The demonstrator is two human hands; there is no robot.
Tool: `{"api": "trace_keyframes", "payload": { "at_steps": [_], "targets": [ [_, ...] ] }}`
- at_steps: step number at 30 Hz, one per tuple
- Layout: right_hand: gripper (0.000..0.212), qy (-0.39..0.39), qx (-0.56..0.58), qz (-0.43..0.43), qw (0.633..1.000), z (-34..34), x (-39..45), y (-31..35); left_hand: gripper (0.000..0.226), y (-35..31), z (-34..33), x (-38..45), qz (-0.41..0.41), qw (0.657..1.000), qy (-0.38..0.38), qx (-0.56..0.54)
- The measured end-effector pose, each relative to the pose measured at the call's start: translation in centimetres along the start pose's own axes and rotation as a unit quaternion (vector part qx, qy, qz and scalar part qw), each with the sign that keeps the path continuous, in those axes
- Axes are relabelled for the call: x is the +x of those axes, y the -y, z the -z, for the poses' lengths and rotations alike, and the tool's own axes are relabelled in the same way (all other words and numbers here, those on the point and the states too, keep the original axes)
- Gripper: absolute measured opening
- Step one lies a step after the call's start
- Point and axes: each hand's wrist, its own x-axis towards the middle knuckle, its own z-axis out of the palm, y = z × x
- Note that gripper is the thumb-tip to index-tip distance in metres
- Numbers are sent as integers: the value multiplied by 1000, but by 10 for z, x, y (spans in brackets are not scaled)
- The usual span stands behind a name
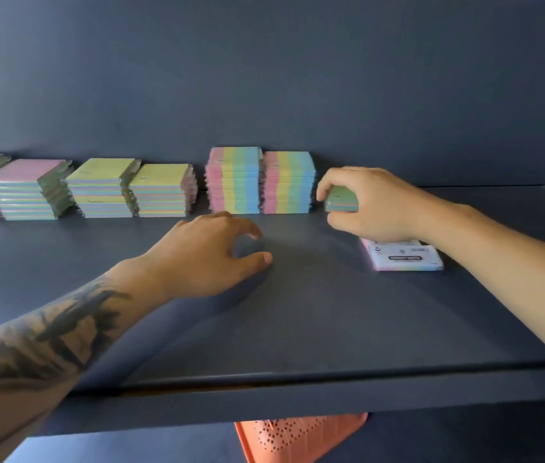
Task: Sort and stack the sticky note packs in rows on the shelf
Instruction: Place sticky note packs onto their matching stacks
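Note:
Along the back of the dark shelf (298, 329) stand several stacks of sticky note packs: pink-topped stacks (20, 192) at the left, yellow-topped stacks (130, 188) beside them, and two striped stacks (261, 182) in the middle. My right hand (374, 205) grips a green-topped pack (341, 198) just right of the striped stacks, slightly above the shelf. Under my right wrist lies a pack (405, 257) with its white label up. My left hand (211, 252) hovers over the shelf with loosely curled fingers and holds nothing.
The shelf's front edge (264, 379) runs across the lower part of the view. Below it an orange perforated basket (298, 436) shows. The shelf's dark back wall rises behind the stacks.

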Motion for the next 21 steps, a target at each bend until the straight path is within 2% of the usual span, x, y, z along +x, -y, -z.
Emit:
{"api": "trace_keyframes", "payload": {
  "at_steps": [3, 6, 10, 13, 18, 21],
  "targets": [
    [18, 9, 16, -12, 1000, 9, -23, -32, 69, -39, -9, 16, -18, 999, 1, -39],
    [14, 22, 33, -26, 999, 17, -47, -62, 56, -75, -19, 35, -43, 996, 17, -76],
    [44, 58, 72, -39, 995, 19, -71, -88, 51, -113, -26, 57, -96, 986, 38, -130],
    [57, 77, 136, -33, 987, 13, -80, -105, 59, -126, -36, 68, -101, 981, 58, -158],
    [44, 56, 167, 6, 984, 5, -82, -118, 68, -123, -54, 71, -114, 980, 27, -158],
    [36, 25, 259, 11, 965, 3, -76, -119, 51, -116, -60, 68, -143, 968, 2, -206]
  ]
}}
